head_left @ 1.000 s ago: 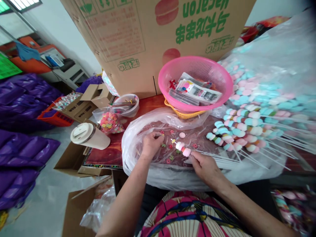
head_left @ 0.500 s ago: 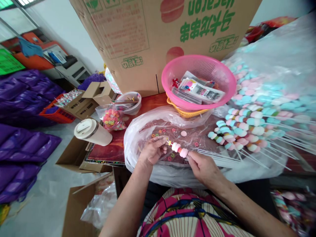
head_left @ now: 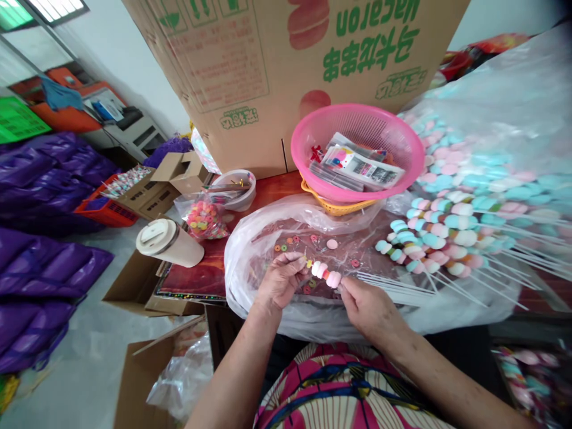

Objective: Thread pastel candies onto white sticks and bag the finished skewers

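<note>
Marshmallow skewer (head_left: 320, 270) held between two hands

At far left, purple bundles (head_left: 42, 268) lie beside a red crate (head_left: 127, 217). Next come a pale lidded cup (head_left: 183, 249) and, on the red table (head_left: 273, 186), a bag of colourful candy rings (head_left: 204, 218) touching a white bowl (head_left: 251, 192). Clear plastic (head_left: 239, 277) spreads over the table's middle, with loose rings (head_left: 285, 248) scattered on it. Above this, the left hand (head_left: 281, 281) pinches the skewer's tip between thumb and fingertips, by a yellow piece. White and pink marshmallows follow along the stick, with red and orange bits between them. Behind stands a pink basket (head_left: 404, 140) containing printed packets (head_left: 364, 164). The right hand (head_left: 369, 304) grips the skewer's lower end, just below the last pink marshmallow. Beside that hand lie bare white sticks (head_left: 397, 288); farther right, finished skewers (head_left: 447, 229) are heaped, sticks pointing rightward.
</note>
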`<state>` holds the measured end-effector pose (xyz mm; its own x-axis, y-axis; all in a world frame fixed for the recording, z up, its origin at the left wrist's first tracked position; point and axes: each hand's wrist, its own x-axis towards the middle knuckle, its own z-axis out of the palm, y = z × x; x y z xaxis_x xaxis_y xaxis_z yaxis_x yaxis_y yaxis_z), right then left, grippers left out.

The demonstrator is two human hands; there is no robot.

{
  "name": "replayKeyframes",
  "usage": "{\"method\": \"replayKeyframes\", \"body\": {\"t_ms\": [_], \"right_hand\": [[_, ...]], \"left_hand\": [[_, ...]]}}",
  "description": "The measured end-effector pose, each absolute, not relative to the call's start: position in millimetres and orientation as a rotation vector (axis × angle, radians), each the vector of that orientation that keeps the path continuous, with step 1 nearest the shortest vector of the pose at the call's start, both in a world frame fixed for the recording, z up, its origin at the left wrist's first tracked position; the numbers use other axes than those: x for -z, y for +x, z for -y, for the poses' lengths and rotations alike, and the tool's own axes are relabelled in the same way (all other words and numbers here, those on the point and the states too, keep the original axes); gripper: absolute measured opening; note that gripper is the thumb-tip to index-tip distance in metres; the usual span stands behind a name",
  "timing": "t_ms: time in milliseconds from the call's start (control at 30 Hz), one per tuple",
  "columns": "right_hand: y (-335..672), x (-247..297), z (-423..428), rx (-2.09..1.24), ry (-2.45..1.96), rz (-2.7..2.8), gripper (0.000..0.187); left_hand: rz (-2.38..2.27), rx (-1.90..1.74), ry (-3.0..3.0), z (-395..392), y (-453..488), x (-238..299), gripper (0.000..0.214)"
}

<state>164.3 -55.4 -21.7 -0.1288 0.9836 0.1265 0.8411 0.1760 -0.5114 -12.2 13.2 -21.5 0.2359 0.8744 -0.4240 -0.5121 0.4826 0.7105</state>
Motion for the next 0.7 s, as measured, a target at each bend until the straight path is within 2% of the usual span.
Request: {"method": "replayKeyframes", "body": {"t_ms": [133, 300, 400, 500, 600, 700], "right_hand": [[166, 21, 58, -0.406, -1.692, 1.993, 0.028], [173, 26, 57, -0.531, -1.662, 1.833, 0.029], [188, 29, 51, -0.625, -1.686, 1.671, 0.029], [208, 30, 46, -0.655, -1.738, 1.568, 0.031], [223, 31, 46, -0.638, -1.759, 1.644, 0.031], [225, 35, 54, -0.602, -1.78, 1.719, 0.029]], "left_hand": [[-0.866, -0.989, 0.332, -9, 0, 24, 0.036], [-0.819, -0.955, 0.302, -2, 32, 25, 0.033], [-0.972, -0.905, 0.632, -14, 53, 22, 0.023], [-1.24, -0.909, 1.133, -38, 67, 21, 0.003], [-1.328, -0.915, 1.287, -54, 72, 22, 0.021], [-1.341, -0.907, 1.32, -51, 65, 22, 0.017]]}}
